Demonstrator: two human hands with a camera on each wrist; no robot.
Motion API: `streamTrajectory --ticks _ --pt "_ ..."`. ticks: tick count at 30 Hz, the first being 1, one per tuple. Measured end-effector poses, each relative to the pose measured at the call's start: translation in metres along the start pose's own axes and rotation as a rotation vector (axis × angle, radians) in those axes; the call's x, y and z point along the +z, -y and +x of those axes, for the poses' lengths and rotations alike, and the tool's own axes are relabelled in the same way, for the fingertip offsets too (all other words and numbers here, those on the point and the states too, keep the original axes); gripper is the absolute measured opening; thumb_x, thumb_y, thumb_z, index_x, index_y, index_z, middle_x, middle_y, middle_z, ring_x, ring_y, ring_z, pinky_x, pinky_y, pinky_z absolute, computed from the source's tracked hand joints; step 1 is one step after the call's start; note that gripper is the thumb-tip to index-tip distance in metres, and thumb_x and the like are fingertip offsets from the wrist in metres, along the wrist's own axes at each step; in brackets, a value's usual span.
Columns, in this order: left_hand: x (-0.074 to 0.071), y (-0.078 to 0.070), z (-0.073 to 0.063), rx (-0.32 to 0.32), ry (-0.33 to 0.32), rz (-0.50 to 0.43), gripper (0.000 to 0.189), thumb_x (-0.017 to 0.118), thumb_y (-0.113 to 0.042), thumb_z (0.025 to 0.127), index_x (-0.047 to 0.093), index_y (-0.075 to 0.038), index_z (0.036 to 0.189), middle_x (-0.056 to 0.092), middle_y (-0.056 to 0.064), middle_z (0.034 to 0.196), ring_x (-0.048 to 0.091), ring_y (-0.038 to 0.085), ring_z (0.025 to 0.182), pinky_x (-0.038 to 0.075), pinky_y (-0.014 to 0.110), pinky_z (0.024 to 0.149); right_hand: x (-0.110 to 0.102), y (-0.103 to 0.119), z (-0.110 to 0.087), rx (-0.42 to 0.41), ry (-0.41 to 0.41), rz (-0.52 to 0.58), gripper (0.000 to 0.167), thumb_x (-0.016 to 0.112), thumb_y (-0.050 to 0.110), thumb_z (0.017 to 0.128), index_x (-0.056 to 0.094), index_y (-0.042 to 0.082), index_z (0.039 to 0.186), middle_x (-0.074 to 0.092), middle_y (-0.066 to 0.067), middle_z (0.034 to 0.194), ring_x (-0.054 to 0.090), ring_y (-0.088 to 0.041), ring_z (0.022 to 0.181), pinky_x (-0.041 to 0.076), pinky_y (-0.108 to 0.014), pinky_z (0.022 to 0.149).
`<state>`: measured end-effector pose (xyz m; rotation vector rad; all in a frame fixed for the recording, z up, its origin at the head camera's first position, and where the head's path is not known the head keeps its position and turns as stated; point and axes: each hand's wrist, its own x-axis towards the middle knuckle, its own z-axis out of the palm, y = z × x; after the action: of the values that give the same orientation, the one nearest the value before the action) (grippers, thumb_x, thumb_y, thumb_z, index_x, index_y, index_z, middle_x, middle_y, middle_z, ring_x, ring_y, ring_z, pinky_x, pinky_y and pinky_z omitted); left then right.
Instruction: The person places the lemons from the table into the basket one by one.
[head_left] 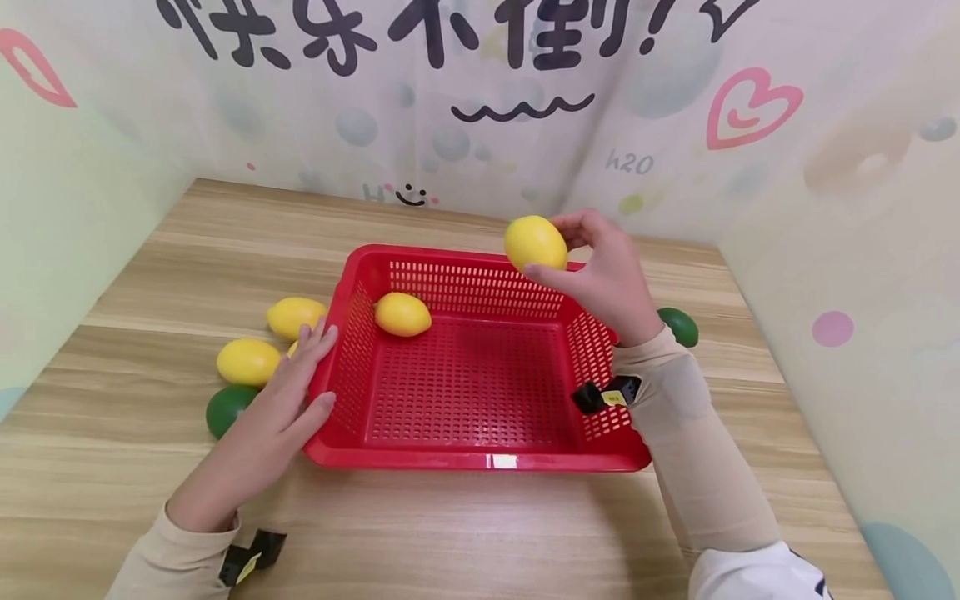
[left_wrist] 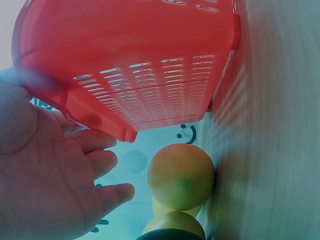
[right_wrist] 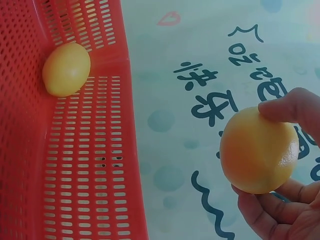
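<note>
Held lemon: the lemon is above the basket's back rim, toward the right; its greenish tip points up and left, the long axis sloping down to the right.
Right hand: this hand pinches that lemon between thumb and fingers.
Left hand: the other hand is open at the left rim, fingers extended, thumb spread.
Right wrist view: shows the fingers under the held lemon, which the head view hides.
Left wrist view: shows the palm and the basket's slotted outer wall.
Inside: one inner lemon lies at back left, lengthwise roughly left to right.
Left of basket: yellow lemons and a green fruit on the table; the left hand partly covers one lemon.
Right of basket: another green fruit, seen only from the head, partly behind the right arm.
</note>
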<state>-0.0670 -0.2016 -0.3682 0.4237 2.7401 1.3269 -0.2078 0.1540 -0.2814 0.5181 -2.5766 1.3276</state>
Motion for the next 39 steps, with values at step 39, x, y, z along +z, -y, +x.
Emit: streamTrajectory --ticks 39 --pt "0.000 0.000 0.000 0.001 -0.001 0.000 0.076 0.056 -0.017 0.104 0.014 -0.019 0.167 0.008 0.006 0.173 -0.001 0.035 0.158 0.021 0.076 0.114 0.034 0.014 0.010 -0.039 0.142 -0.024 0.053 0.088 0.026 0.080 0.065 0.006 0.123 0.070 -0.004 0.109 0.060 -0.020 0.097 0.052 -0.042 0.083"
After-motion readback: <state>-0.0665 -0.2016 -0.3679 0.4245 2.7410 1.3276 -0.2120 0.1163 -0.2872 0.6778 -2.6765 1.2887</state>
